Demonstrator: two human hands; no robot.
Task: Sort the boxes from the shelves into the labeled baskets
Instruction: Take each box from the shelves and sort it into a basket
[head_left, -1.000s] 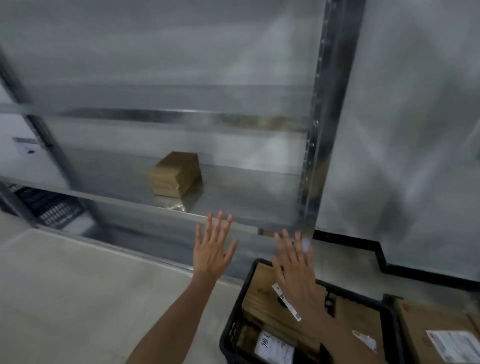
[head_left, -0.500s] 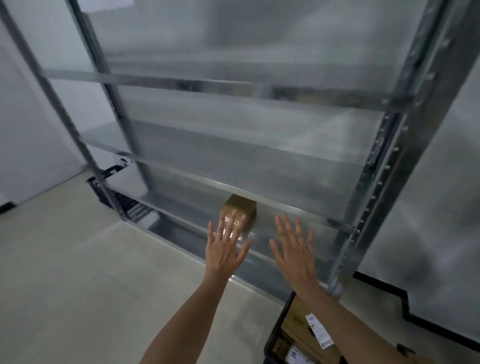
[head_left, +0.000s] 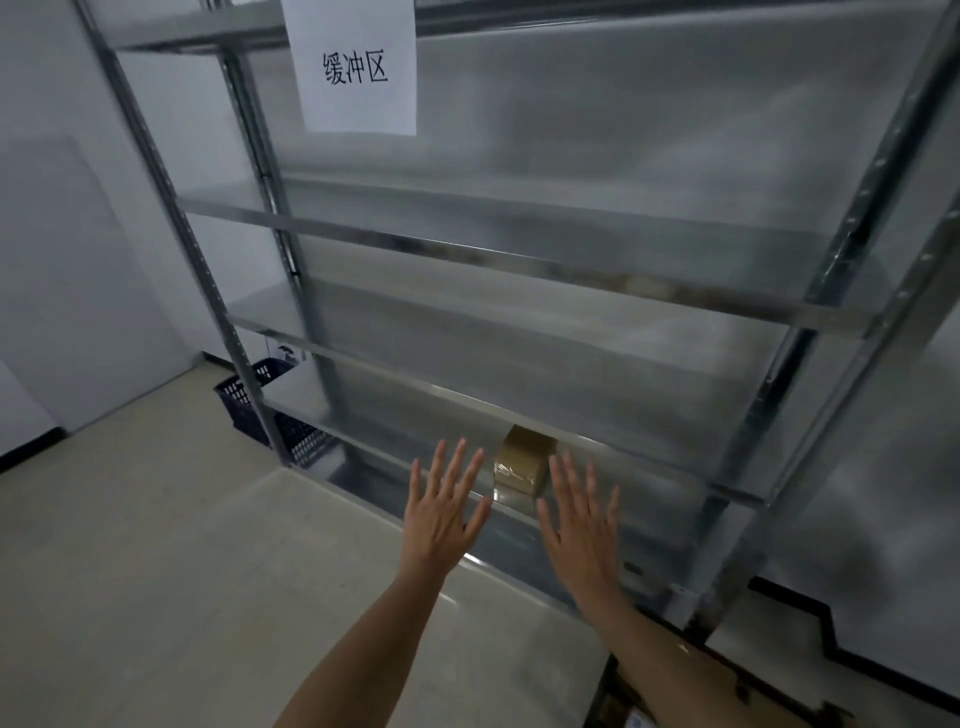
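Here both hands are empty and well apart: the left hand (head_left: 441, 512) and the right hand (head_left: 579, 525) hover with fingers straight and spread, palms toward the metal rack (head_left: 467, 249), touching nothing. Between them in the view sits the only parcel visible on the rack, 1 small brown box (head_left: 522, 460) wrapped in glossy clear tape. It rests on a low level, tucked under the lip of the shelf above. The step in hand looks like the reach for it, and doing it well probably means keeping both wrists low to pass under that lip. The palms should then close on the 2 opposite side faces, not the slick taped top. Sliding the box forward to the shelf edge before lifting would likely spare the knuckles. No label on it can be read from here, so it should be turned to find one before a basket is chosen. 1 dark basket (head_left: 249, 402) stands on the floor by the rack's left post. Another basket (head_left: 602, 696), with cardboard in it, is cropped at the lower right. A paper sign (head_left: 358, 67) hangs at the top.
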